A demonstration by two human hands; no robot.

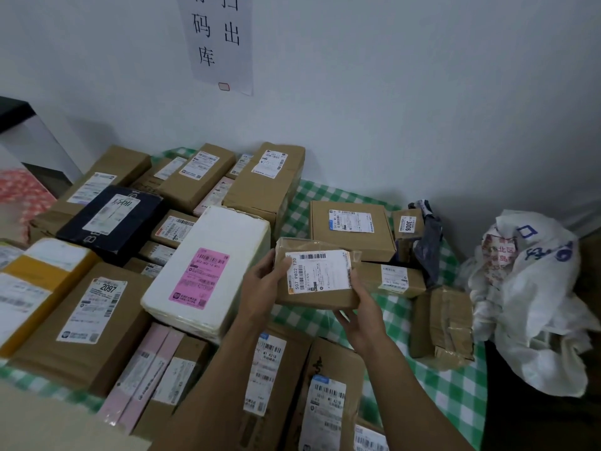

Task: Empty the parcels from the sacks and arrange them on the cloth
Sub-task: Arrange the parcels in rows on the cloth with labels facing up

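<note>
In the head view, both hands meet at the centre of the frame around one small brown parcel. They hold it above the green checked cloth, its white barcode label facing the camera. The left hand grips the parcel's left edge, thumb over the top face. The right hand cups the lower right corner from below, thumb against the right side by the label. The parcel hangs over a bare strip of cloth. A white foam box with a pink label lies to its left, and a flat brown box lies behind it, towards the upper right.

The cloth-covered surface is crowded. Brown cartons lie packed together across the left half of the frame. Among them are a large carton labelled 2097 at lower left, a black box above it, and a tall carton near the wall at upper centre. Two pink boxes lie side by side below the foam box.

Right of the flat box stands a small box marked 3006, with a dark grey plastic bag just beside it. A heavily taped parcel lies on the cloth right of centre. At the right edge of the frame a crumpled white sack with blue and red print slumps beside the cloth. A paper sign with black characters hangs on the white wall at the top.
</note>
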